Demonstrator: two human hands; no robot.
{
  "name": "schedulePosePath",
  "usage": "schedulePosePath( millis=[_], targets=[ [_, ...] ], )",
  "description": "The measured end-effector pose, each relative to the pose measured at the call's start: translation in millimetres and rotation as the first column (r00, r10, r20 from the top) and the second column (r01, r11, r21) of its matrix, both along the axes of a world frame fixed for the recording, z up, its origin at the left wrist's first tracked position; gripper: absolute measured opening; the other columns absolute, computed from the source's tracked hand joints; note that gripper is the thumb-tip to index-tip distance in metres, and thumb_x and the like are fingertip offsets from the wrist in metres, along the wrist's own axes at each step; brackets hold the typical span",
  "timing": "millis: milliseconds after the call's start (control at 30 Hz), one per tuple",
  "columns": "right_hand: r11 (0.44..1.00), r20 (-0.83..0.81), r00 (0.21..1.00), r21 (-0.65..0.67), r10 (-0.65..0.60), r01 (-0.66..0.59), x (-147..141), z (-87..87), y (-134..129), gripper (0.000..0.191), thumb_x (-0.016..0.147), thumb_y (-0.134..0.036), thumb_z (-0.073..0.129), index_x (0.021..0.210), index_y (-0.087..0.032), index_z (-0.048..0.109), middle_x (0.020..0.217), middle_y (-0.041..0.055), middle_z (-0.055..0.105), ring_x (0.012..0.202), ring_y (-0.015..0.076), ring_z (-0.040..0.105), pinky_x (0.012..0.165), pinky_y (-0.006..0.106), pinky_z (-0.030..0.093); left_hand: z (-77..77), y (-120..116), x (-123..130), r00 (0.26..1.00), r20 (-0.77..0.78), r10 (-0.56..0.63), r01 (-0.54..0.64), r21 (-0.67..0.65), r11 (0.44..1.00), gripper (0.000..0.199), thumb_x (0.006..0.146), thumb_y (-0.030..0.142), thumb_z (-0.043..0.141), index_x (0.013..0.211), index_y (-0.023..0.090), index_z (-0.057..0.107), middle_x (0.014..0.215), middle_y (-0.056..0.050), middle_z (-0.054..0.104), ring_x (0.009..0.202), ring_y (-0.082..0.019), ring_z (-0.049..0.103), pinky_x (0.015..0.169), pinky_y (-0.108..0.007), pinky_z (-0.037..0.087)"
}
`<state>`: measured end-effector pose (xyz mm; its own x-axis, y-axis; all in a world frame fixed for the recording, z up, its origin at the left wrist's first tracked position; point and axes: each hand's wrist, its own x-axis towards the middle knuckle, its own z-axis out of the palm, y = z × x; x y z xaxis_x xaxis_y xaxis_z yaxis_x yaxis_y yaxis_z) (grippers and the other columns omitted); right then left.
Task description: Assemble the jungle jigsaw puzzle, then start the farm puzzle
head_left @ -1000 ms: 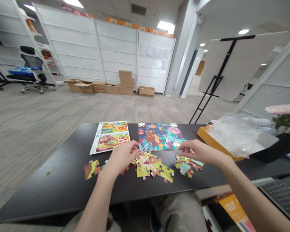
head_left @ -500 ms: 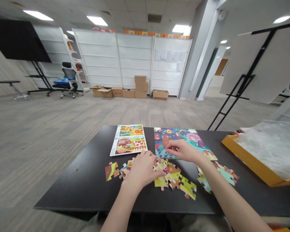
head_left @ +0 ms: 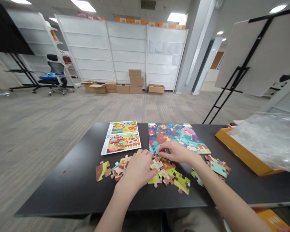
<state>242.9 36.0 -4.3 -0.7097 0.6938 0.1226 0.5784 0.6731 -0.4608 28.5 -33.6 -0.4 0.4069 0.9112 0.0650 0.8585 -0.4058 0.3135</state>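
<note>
Loose jigsaw pieces (head_left: 181, 182) lie in a heap on the black table, in the middle near the front edge. My left hand (head_left: 140, 167) rests palm down over the heap's left part, fingers spread a little. Just right of it, my right hand (head_left: 174, 150) is over the lower left edge of the colourful puzzle board (head_left: 183, 133), its fingertips bent together by the pieces; anything between them is hidden. A picture sheet (head_left: 123, 138) lies behind my left hand. One brown and green piece (head_left: 102, 170) sits apart at the left.
More pieces (head_left: 217, 167) lie right of the heap, partly behind my right forearm. A yellow box (head_left: 246, 154) with clear plastic wrap (head_left: 268, 138) stands at the table's right. Beyond the table are an easel, cardboard boxes and white shelves.
The view has shifted, so the table scene sits further left. My right hand has come down and closer to my left hand, from over the board to its near edge.
</note>
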Motion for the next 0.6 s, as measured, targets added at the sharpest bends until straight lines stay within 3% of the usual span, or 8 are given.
schedulePosePath(
  millis=[300, 433, 600],
  targets=[
    [0.987, -0.145, 0.986, -0.121, 0.084, -0.102, -10.4, -11.6, -2.5, 0.024, 0.097, -0.033, 0.056, 0.096, -0.018, 0.075, 0.09, 0.0055, 0.075, 0.082, 0.0183, 0.067, 0.077, 0.027, 0.048, 0.4, -3.2, 0.4, 0.999, 0.036, 0.025, -0.023, -0.063, 0.998, 0.03, 0.081, 0.022, 0.062, 0.111, 0.02, 0.064, 0.106, -0.01, 0.071, 0.099, -0.03, 0.067, 0.085, -0.04, 0.049],
    [0.962, -0.234, 0.972, -0.264, 0.011, -0.074, -11.7, -13.7, -0.4, 0.023, 0.095, -0.034, 0.059, 0.092, -0.017, 0.074, 0.082, 0.003, 0.074, 0.075, 0.0164, 0.066, 0.07, 0.026, 0.048, -7.4, 2.2, -5.9, 0.962, 0.268, 0.054, -0.025, -0.11, 0.994, 0.024, 0.087, 0.022, 0.055, 0.109, 0.023, 0.063, 0.099, -0.005, 0.072, 0.087, -0.023, 0.07, 0.077, -0.034, 0.052],
    [0.931, -0.412, 0.903, -0.364, -0.12, -0.042, -13.1, -13.1, 3.4, 0.029, 0.091, -0.044, 0.064, 0.084, -0.017, 0.072, 0.075, 0.0014, 0.07, 0.067, 0.0141, 0.06, 0.064, 0.025, 0.046, -8.6, 11.2, -15.6, 0.846, 0.517, 0.13, -0.048, -0.169, 0.984, 0.029, 0.085, 0.029, 0.058, 0.113, 0.021, 0.06, 0.092, -0.004, 0.072, 0.073, -0.017, 0.07, 0.065, -0.029, 0.056]
  ],
)
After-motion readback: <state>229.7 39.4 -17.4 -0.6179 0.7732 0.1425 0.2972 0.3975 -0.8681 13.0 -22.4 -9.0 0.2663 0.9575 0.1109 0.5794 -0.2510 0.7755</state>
